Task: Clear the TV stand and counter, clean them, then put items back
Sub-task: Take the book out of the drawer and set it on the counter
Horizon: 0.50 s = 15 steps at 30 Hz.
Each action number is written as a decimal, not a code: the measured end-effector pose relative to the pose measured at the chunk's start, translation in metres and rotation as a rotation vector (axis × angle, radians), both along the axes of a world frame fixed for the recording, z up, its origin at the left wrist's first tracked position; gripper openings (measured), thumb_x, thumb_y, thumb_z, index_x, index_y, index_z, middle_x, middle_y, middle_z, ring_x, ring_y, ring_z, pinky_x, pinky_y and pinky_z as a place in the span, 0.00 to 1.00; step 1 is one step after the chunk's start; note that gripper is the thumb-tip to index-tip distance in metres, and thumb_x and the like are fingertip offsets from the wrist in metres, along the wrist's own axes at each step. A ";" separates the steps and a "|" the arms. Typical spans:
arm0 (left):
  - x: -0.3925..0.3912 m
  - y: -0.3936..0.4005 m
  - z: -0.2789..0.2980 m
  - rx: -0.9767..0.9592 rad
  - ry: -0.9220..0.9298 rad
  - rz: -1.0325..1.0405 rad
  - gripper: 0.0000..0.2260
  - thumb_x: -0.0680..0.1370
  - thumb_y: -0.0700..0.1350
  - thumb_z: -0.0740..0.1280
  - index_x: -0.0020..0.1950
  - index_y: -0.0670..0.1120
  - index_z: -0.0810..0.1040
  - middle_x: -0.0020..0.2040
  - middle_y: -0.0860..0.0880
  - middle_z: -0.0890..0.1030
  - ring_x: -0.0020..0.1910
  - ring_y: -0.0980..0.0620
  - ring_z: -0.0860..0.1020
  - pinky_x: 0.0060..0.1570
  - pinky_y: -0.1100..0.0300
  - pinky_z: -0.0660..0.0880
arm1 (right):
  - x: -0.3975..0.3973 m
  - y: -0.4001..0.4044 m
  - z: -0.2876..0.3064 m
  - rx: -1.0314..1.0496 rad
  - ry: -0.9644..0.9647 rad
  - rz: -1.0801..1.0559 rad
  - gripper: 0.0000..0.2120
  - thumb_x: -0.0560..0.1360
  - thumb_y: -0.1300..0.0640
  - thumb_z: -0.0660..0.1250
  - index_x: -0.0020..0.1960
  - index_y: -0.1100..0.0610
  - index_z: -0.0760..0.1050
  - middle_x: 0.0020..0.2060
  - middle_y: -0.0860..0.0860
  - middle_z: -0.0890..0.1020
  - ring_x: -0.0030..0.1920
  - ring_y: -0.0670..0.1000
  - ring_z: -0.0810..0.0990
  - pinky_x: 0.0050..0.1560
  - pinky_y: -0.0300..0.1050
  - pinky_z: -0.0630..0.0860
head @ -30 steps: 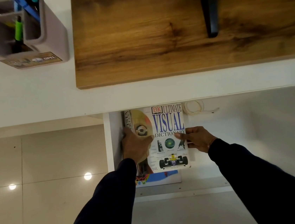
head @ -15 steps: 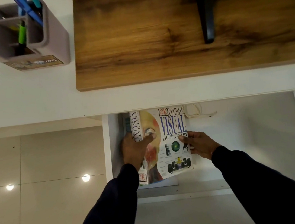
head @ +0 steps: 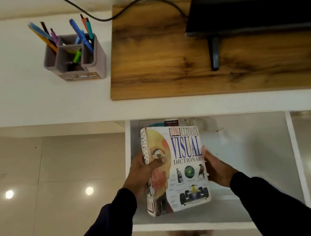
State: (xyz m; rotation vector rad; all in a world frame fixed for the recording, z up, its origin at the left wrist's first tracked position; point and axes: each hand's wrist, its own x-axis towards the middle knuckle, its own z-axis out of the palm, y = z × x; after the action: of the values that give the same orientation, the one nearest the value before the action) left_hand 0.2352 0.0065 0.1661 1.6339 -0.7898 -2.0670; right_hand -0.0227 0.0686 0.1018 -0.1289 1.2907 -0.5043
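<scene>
Glossy beige tile floor [head: 42, 189] reflecting ceiling lights; white wall.

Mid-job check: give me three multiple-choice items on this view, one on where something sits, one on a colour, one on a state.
1. Where does the grey compartmented pen holder stand?
A. on the white counter top
B. on the wooden board
C. in the lower shelf

2. What colour is the word VISUAL on the thick white Visual Dictionary book?
A. red
B. blue
C. green

3. How is the book held?
A. lying free on the shelf
B. left hand only
C. between both hands

Answers: 1 A, the holder stands left of the brown wooden board. 2 B, the large letters are blue. 3 C, the left hand has its thumb across the cover at the spine and the right hand is at the opposite edge.
</scene>
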 end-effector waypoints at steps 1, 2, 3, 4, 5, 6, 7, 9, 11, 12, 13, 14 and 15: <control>0.004 0.004 0.015 -0.005 0.020 -0.002 0.18 0.73 0.41 0.77 0.61 0.45 0.80 0.56 0.43 0.85 0.55 0.40 0.84 0.55 0.44 0.79 | 0.004 0.002 0.015 0.017 -0.083 -0.062 0.40 0.75 0.24 0.51 0.71 0.52 0.76 0.65 0.59 0.81 0.68 0.62 0.78 0.72 0.64 0.69; 0.005 0.006 0.025 -0.007 0.049 0.001 0.19 0.72 0.42 0.77 0.62 0.44 0.80 0.56 0.42 0.85 0.56 0.39 0.83 0.54 0.45 0.79 | 0.007 0.002 0.025 0.037 -0.147 -0.134 0.44 0.74 0.22 0.46 0.71 0.52 0.76 0.66 0.60 0.80 0.68 0.64 0.77 0.72 0.64 0.68; 0.007 0.007 0.038 -0.009 0.076 0.002 0.19 0.73 0.41 0.77 0.62 0.42 0.79 0.56 0.41 0.84 0.56 0.39 0.83 0.51 0.47 0.79 | 0.011 0.000 0.041 0.042 -0.162 -0.193 0.46 0.74 0.22 0.43 0.70 0.52 0.77 0.65 0.61 0.80 0.67 0.64 0.78 0.71 0.64 0.71; 0.009 0.007 0.054 -0.010 0.107 0.003 0.19 0.73 0.40 0.76 0.62 0.40 0.79 0.55 0.41 0.84 0.54 0.39 0.83 0.48 0.49 0.80 | 0.015 -0.002 0.058 0.023 -0.147 -0.239 0.44 0.76 0.23 0.42 0.67 0.51 0.80 0.63 0.61 0.82 0.64 0.64 0.80 0.65 0.62 0.76; 0.010 0.006 0.072 -0.011 0.134 0.003 0.18 0.74 0.39 0.75 0.62 0.39 0.78 0.53 0.42 0.84 0.52 0.41 0.83 0.45 0.50 0.80 | 0.019 -0.006 0.076 -0.015 -0.130 -0.273 0.40 0.79 0.27 0.43 0.61 0.52 0.84 0.58 0.61 0.85 0.59 0.62 0.84 0.57 0.58 0.82; 0.010 0.004 0.086 -0.014 0.166 -0.005 0.16 0.74 0.39 0.74 0.61 0.38 0.78 0.50 0.42 0.84 0.49 0.43 0.83 0.42 0.52 0.81 | 0.022 -0.009 0.088 -0.049 -0.136 -0.303 0.36 0.81 0.31 0.46 0.53 0.52 0.87 0.51 0.60 0.87 0.51 0.59 0.87 0.48 0.53 0.84; 0.011 0.003 0.101 -0.023 0.185 -0.009 0.14 0.75 0.39 0.73 0.59 0.38 0.78 0.49 0.42 0.83 0.47 0.44 0.82 0.40 0.53 0.81 | 0.024 -0.012 0.102 -0.069 -0.147 -0.317 0.33 0.82 0.36 0.50 0.44 0.53 0.88 0.44 0.58 0.88 0.43 0.57 0.88 0.40 0.49 0.84; 0.014 -0.002 0.129 -0.041 0.224 -0.007 0.12 0.75 0.39 0.74 0.56 0.40 0.79 0.47 0.41 0.81 0.44 0.44 0.81 0.36 0.54 0.80 | 0.027 -0.023 0.133 -0.112 -0.189 -0.335 0.29 0.81 0.39 0.54 0.39 0.54 0.87 0.39 0.57 0.87 0.37 0.56 0.87 0.36 0.46 0.84; 0.018 -0.012 0.152 -0.060 0.231 0.010 0.11 0.74 0.40 0.74 0.55 0.40 0.80 0.46 0.41 0.81 0.43 0.44 0.81 0.35 0.55 0.79 | 0.026 -0.034 0.169 -0.150 -0.214 -0.331 0.36 0.82 0.34 0.47 0.46 0.53 0.89 0.47 0.59 0.88 0.46 0.59 0.88 0.44 0.51 0.85; 0.022 -0.019 0.165 -0.069 0.221 0.015 0.11 0.74 0.40 0.74 0.55 0.40 0.80 0.46 0.41 0.81 0.43 0.44 0.81 0.34 0.55 0.79 | 0.026 -0.041 0.187 -0.137 -0.247 -0.310 0.41 0.79 0.27 0.44 0.55 0.52 0.87 0.56 0.61 0.86 0.55 0.62 0.85 0.54 0.56 0.83; 0.027 -0.025 0.177 -0.076 0.209 0.013 0.12 0.74 0.41 0.74 0.55 0.40 0.80 0.47 0.41 0.82 0.43 0.44 0.81 0.34 0.55 0.79 | 0.027 -0.045 0.205 -0.118 -0.303 -0.287 0.45 0.75 0.23 0.44 0.62 0.53 0.84 0.62 0.62 0.82 0.63 0.64 0.81 0.64 0.62 0.78; 0.032 -0.034 0.189 -0.083 0.193 0.007 0.13 0.73 0.41 0.74 0.56 0.40 0.80 0.48 0.41 0.82 0.44 0.44 0.82 0.35 0.55 0.80 | 0.029 -0.050 0.224 -0.118 -0.346 -0.275 0.47 0.73 0.21 0.46 0.66 0.55 0.81 0.66 0.64 0.79 0.67 0.66 0.77 0.70 0.65 0.71; 0.036 -0.041 0.196 -0.082 0.177 0.014 0.15 0.72 0.43 0.76 0.57 0.40 0.81 0.51 0.39 0.83 0.46 0.44 0.82 0.37 0.55 0.80 | 0.031 -0.053 0.234 -0.146 -0.372 -0.276 0.45 0.73 0.22 0.49 0.69 0.56 0.79 0.67 0.64 0.78 0.69 0.67 0.76 0.72 0.67 0.67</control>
State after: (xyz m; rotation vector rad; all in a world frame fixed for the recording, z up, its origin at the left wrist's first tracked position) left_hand 0.2714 -0.0348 0.3618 1.3870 -0.7881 -2.1057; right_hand 0.0085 0.0155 0.3358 0.0235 0.9096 -0.8187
